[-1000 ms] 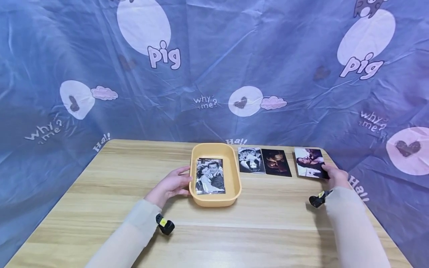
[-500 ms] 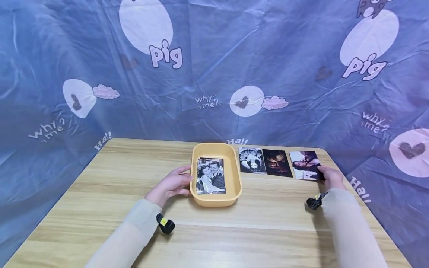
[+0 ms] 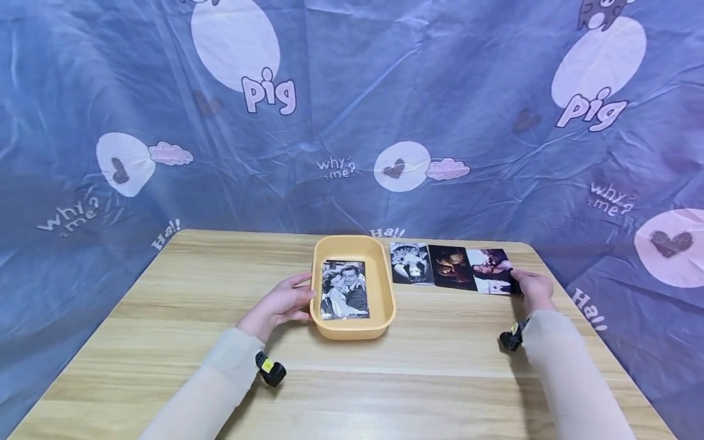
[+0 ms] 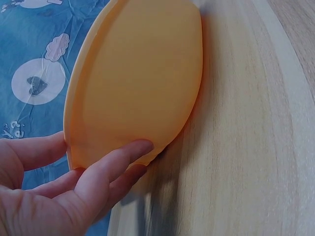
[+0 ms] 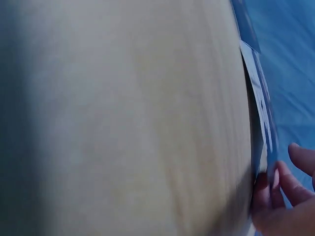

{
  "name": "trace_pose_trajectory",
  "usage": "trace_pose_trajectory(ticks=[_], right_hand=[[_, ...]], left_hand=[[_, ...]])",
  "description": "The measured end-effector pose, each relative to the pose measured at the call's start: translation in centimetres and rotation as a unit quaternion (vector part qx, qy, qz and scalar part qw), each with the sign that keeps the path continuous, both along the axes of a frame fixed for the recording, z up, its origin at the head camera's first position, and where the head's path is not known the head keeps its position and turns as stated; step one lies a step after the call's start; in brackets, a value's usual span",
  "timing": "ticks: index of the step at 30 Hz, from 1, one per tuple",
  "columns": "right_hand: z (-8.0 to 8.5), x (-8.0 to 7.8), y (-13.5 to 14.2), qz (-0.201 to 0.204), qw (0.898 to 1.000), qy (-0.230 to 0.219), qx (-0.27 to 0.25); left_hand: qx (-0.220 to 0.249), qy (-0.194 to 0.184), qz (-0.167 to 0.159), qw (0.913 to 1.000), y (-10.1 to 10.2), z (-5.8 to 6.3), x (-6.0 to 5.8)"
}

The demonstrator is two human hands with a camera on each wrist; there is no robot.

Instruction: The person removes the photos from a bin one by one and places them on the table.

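The left hand [image 3: 279, 304], fingers spread, touches the yellow, round-cornered rectangular tray [image 3: 352, 333] at nine o'clock. The right hand [image 3: 533, 288] pinches a thin, rectangular purple-and-white photo [image 3: 487, 267] at four o'clock.

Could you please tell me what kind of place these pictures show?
It looks like a small recording set-up, though I cannot be certain: a wood-grain table stands before a wrinkled, cartoon-printed blue cloth, and a small black camera is worn at each wrist.
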State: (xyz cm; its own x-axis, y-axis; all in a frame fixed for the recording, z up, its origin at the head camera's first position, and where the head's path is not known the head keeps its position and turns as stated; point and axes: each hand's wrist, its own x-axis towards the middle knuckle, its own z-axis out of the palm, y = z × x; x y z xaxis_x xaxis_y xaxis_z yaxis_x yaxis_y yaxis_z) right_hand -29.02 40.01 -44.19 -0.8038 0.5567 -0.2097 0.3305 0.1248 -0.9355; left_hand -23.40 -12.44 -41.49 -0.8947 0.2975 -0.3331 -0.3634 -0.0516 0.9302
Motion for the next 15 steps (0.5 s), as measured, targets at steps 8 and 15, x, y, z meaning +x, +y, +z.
trace_pose_trajectory(ticks=[8, 15], right_hand=[[1.3, 0.5, -1.8, 0.062, 0.995, -0.036, 0.076], [4.5, 0.6, -7.1, 0.133, 0.983, 0.019, -0.124]], left_hand=[[0.001, 0.001, -0.002, 1.0000, 0.1, -0.1, 0.2], [-0.001, 0.001, 0.000, 1.0000, 0.0, 0.2, 0.2]])
